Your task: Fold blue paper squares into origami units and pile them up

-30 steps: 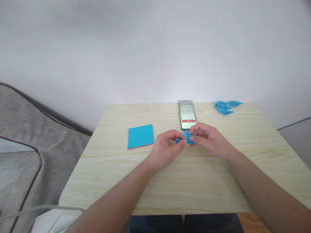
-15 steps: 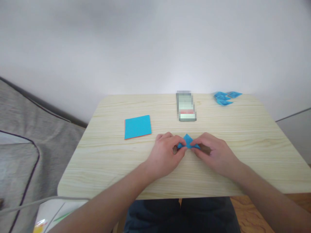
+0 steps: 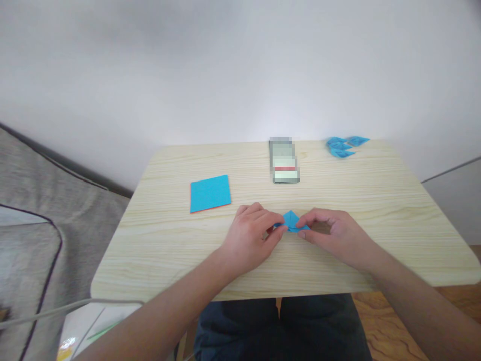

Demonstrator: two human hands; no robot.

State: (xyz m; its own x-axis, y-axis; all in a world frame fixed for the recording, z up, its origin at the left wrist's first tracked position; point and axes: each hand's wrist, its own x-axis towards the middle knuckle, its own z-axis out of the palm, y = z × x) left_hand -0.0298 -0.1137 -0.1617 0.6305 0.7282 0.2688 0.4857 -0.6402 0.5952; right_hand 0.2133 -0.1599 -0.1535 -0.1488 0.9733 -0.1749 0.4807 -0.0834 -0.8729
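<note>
A small piece of folded blue paper [image 3: 291,219] lies between my two hands near the front of the table, its peak pointing away from me. My left hand [image 3: 252,233] pinches its left corner between thumb and forefinger. On the opposite side, my right hand [image 3: 336,231] grips the right corner the same way. The fingertips cover both ends of the paper. To the left sits a stack of blue paper sheets [image 3: 211,193] with a thin red-orange edge.
Several folded blue paper pieces [image 3: 340,147] rest at the back right of the wooden table [image 3: 158,250]. A phone [image 3: 284,160], its screen blurred, lies behind my hands. A white wall [image 3: 240,70] borders the back; grey fabric [image 3: 82,220] is on the left.
My fingertips have moved slightly apart along the folded paper, so more of its middle shows. The whole view has shifted a little.
</note>
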